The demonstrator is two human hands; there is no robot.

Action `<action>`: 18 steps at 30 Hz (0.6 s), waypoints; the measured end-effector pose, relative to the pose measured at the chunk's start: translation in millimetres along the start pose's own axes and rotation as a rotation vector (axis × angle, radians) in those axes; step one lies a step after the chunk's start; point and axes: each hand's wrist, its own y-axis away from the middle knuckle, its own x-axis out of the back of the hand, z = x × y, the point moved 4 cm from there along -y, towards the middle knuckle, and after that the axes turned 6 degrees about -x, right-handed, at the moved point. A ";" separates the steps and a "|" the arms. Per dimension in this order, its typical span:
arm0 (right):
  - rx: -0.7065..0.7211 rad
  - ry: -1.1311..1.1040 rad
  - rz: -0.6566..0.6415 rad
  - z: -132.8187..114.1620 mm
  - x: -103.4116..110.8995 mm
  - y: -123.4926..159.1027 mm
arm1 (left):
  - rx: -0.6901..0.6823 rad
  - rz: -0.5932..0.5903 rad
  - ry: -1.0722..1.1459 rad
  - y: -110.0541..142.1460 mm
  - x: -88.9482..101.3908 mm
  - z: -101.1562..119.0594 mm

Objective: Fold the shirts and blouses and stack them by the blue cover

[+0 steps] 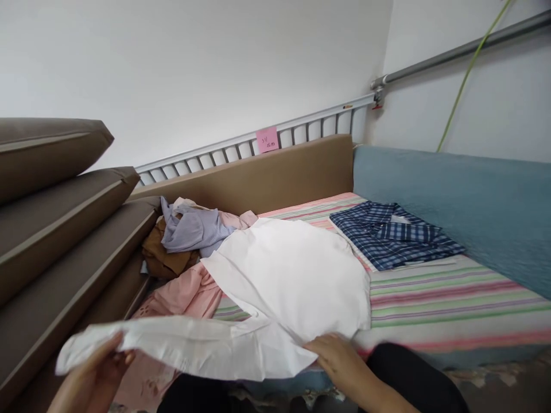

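Observation:
A white shirt lies spread on the striped bed sheet. My left hand at the lower left grips one sleeve of it, lifted and stretched sideways, fingers closed round the cloth. At the shirt's near edge my right hand rests with fingers flat on the fabric. A folded blue plaid shirt lies farther right on the sheet.
A heap of clothes, lilac, brown and pink, lies left of the white shirt. Stacked brown cushions rise on the left. A tan headboard and blue cushion border the bed. A pink note hangs on the rail.

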 end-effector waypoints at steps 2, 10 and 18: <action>-0.082 -0.159 0.007 7.8 1.4 -5.4 | -0.151 -0.130 -0.014 -12.8 -72.5 27.9; -0.502 -0.788 0.266 51.1 28.0 -35.0 | -0.585 -0.768 -0.563 -84.2 -327.9 18.0; -0.579 -0.775 0.412 85.5 9.0 -4.4 | -0.579 -0.775 -1.383 -158.5 -193.6 -84.0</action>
